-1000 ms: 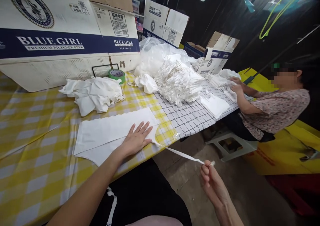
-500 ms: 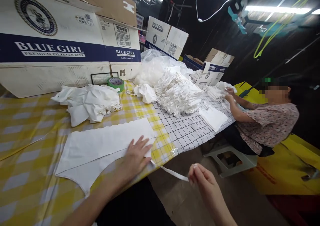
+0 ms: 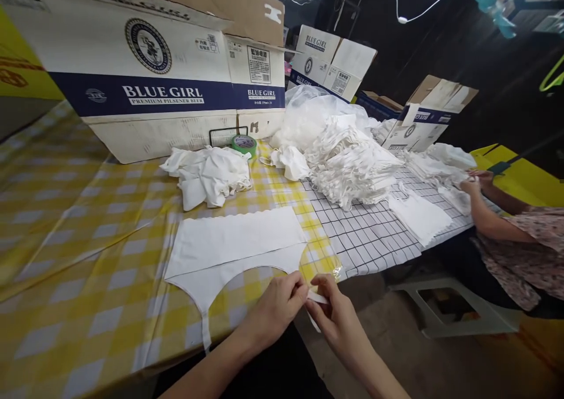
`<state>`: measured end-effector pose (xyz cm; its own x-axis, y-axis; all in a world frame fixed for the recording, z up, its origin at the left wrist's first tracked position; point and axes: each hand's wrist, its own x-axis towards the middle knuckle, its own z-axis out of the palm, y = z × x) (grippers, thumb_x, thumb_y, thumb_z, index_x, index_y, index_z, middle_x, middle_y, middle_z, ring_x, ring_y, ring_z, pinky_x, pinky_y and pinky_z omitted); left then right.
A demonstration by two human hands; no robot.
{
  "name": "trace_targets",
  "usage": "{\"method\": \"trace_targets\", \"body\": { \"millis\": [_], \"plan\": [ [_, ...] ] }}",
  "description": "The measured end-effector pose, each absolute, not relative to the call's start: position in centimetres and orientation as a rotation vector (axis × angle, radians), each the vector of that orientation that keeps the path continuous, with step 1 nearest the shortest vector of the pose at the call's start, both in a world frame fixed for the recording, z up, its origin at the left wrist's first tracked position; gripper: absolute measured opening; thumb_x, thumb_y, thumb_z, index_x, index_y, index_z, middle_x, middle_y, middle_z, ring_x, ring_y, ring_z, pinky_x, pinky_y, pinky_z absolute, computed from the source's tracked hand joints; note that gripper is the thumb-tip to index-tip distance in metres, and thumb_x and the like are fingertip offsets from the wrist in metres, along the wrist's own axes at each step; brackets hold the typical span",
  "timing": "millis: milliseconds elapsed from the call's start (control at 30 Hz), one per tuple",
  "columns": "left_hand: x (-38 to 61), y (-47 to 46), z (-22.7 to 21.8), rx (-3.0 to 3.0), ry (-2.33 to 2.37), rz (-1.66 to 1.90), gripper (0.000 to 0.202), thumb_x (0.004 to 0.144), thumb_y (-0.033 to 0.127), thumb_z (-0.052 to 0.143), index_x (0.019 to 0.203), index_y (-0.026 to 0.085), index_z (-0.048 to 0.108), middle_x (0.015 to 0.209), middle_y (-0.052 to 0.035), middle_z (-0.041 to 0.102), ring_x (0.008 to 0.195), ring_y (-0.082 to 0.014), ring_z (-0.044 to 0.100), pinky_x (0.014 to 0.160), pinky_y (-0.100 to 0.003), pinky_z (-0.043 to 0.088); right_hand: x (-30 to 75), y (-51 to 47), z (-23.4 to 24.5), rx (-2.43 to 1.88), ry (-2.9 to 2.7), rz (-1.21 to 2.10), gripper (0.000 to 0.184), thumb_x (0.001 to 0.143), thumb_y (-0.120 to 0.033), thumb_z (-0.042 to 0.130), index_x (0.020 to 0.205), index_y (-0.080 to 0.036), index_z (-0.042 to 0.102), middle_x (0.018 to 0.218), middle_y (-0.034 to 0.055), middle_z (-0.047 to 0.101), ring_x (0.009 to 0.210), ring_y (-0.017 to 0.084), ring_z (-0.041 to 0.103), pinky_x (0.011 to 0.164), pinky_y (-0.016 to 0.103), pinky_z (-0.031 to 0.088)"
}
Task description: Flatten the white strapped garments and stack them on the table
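Observation:
A white camisole-like garment (image 3: 238,243) lies flat on the yellow checked tablecloth (image 3: 110,281), its scalloped edge away from me. One of its thin straps hangs over the near table edge. At the garment's right corner, my left hand (image 3: 279,302) is closed in a pinch on the other strap. Close beside it, my right hand (image 3: 337,311) pinches the same white strap (image 3: 318,297), part of which dangles below the fingers. The fingertips of both hands nearly meet, just off the table edge.
Crumpled white garments (image 3: 211,173) and a green tape roll (image 3: 244,145) lie behind. A tall pile of white garments (image 3: 352,164) stands on the grid cloth (image 3: 352,234). Large cartons (image 3: 176,93) line the back. A co-worker (image 3: 511,228) sits at right beside a stool (image 3: 453,308).
My left hand has left its flat rest on the garment and now pinches the strap. My right hand has come in beside it, and the stretched strap is slack. The view has turned left.

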<state>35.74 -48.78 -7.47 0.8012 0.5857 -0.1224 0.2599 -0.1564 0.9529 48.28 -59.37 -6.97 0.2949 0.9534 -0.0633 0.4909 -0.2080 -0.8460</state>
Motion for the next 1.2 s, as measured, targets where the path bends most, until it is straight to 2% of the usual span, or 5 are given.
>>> {"method": "trace_targets", "body": {
  "millis": [333, 500, 600, 867, 1200],
  "plan": [
    [34.2, -46.0, -8.4, 1.466, 0.65, 0.19, 0.027, 0.084, 0.037, 0.034, 0.063, 0.02, 0.04, 0.052, 0.0069, 0.041, 0.041, -0.008, 0.044, 0.048, -0.023, 0.034, 47.5, -55.9, -9.0, -1.897, -1.848, 0.13, 0.022, 0.091, -0.021, 0.035, 0.092, -0.021, 0.058, 0.071, 0.0023, 0.05, 0.055, 0.011, 0.046, 0.052, 0.021, 0.035],
    [33.9, -42.3, -9.0, 2.2, 0.795, 0.516, 0.009, 0.08, 0.022, 0.044, 0.077, 0.019, 0.052, 0.082, -0.002, 0.055, 0.079, -0.0165, 0.052, 0.073, -0.03, 0.042, 48.3, -52.3, -8.3, -1.825, -1.709, 0.263, 0.018, 0.089, -0.022, 0.041, 0.081, -0.02, 0.058, 0.078, 0.0024, 0.054, 0.062, 0.012, 0.051, 0.058, 0.023, 0.038],
    [34.2, -40.4, -9.8, 2.489, 0.702, 0.506, 0.017, 0.075, 0.015, 0.053, 0.091, 0.018, 0.055, 0.099, -0.0052, 0.053, 0.093, -0.0194, 0.048, 0.081, -0.032, 0.043, 48.8, -49.5, -8.1, -1.776, -1.64, 0.366, 0.017, 0.086, -0.023, 0.046, 0.076, -0.02, 0.059, 0.077, 0.0018, 0.056, 0.066, 0.013, 0.053, 0.063, 0.024, 0.039],
    [35.4, -39.0, -10.9, 2.836, 0.721, 0.328, 0.015, 0.08, 0.009, 0.045, 0.077, 0.015, 0.06, 0.086, -0.0074, 0.055, 0.086, -0.0201, 0.05, 0.069, -0.03, 0.047, 51.1, -45.1, -10.7, -1.898, -1.464, 0.687, 0.016, 0.076, -0.025, 0.05, 0.071, -0.017, 0.063, 0.069, 0.0022, 0.064, 0.066, 0.016, 0.055, 0.062, 0.026, 0.04],
    [35.3, -37.3, -13.2, 2.253, 0.827, 0.575, 0.015, 0.076, 0.018, 0.053, 0.078, 0.02, 0.068, 0.08, -0.0022, 0.057, 0.085, -0.0168, 0.052, 0.076, -0.028, 0.043, 50.4, -45.3, -10.2, -1.775, -1.53, 0.663, 0.016, 0.08, -0.025, 0.048, 0.077, -0.018, 0.063, 0.075, 0.0012, 0.062, 0.069, 0.014, 0.054, 0.063, 0.025, 0.039]
  ]
}}
